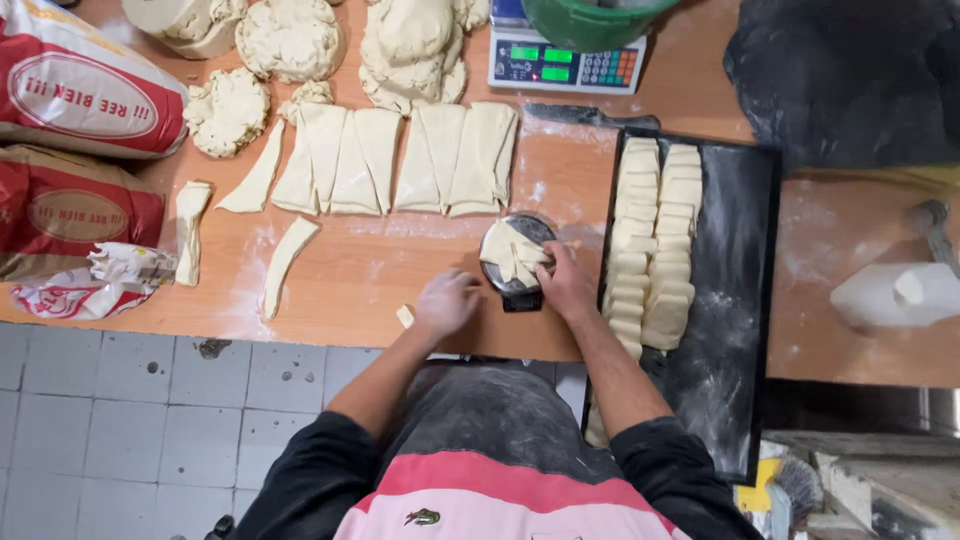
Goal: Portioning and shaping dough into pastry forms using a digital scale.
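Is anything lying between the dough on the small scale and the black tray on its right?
Nothing visible: the right hand touches the dough pieces on the small scale, and only bare floury table separates them from the black tray.

Pale dough pieces [512,255], black tray [745,300]

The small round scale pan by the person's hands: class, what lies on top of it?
Pale cut dough pieces are piled on the scale pan. The right hand touches them. They cover most of the pan, and the scale's base is hidden.
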